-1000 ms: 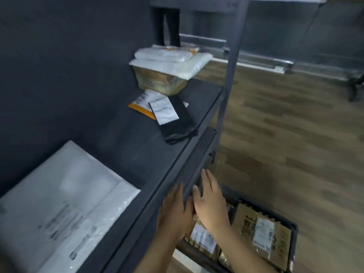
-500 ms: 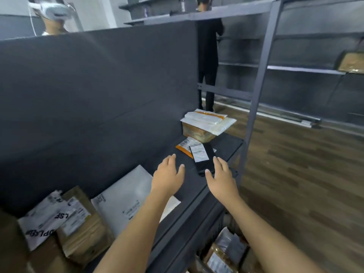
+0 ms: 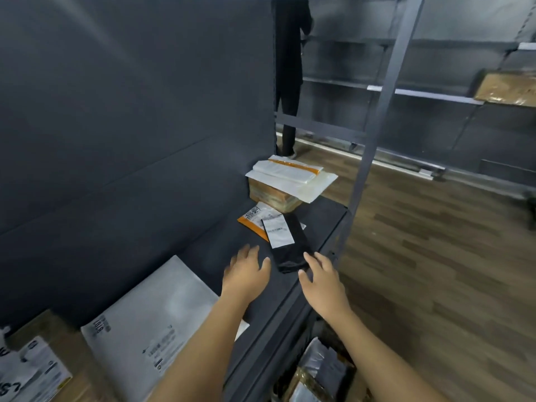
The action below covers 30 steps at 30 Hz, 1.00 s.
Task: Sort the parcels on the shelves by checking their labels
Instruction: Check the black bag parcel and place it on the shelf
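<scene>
A person's left hand (image 3: 246, 271) and right hand (image 3: 322, 280) reach over a dark shelf (image 3: 226, 239), both with fingers spread and holding nothing, framing the near end of a black parcel (image 3: 293, 253) that lies flat between and just beyond the fingertips. Whether the right fingers touch it cannot be told. The step appears to be picking up this parcel for a label check. Its white label (image 3: 278, 233) faces up at the far end, so the next move calls for closing both hands on the soft bag and lifting it to reading range. Past it lie an orange mailer (image 3: 252, 223) and a stacked box (image 3: 275, 198) topped with white mailers. A large white mailer (image 3: 156, 314) sits under the left forearm. To the right, a grey upright (image 3: 374, 126) borders wood flooring (image 3: 435, 256), and a figure in dark clothes (image 3: 290, 68) stands beyond.
</scene>
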### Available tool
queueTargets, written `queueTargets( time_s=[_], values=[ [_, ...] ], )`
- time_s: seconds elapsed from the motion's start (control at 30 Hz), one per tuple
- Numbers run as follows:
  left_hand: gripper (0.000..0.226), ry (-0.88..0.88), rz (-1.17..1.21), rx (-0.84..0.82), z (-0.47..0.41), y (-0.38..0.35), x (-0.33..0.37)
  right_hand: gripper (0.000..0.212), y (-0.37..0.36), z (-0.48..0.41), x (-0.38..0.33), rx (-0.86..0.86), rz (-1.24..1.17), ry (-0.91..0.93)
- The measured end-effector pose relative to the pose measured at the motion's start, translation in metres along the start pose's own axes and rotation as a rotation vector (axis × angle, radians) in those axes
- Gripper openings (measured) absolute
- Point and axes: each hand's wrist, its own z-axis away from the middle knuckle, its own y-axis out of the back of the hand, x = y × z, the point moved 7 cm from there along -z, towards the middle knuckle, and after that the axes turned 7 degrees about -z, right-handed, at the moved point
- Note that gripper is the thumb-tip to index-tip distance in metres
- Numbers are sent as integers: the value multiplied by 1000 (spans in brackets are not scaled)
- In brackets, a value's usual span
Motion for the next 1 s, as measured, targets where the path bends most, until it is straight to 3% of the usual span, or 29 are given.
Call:
queueTargets(
  time_s=[0.47,0.77,0.87,0.97,1.0],
  values=[
    [56,24,27,-181,-165,-66,-55,59,-82,-156,43,-62,-4,-292],
    [57,22,55,-214,-203,-81,-62,99,-88,-183,59,-27,146,-539],
    [57,35,79,-213,-206,-83,-64,73,-88,-186,65,-45,64,-583],
    [57,69,134,-208,-204,-81,-64,21,-86,-190,63,-24,-327,-448],
    [57,92,179,-205,-201,-80,-63,13,-83,-188,57,-28,-477,-408]
  ],
)
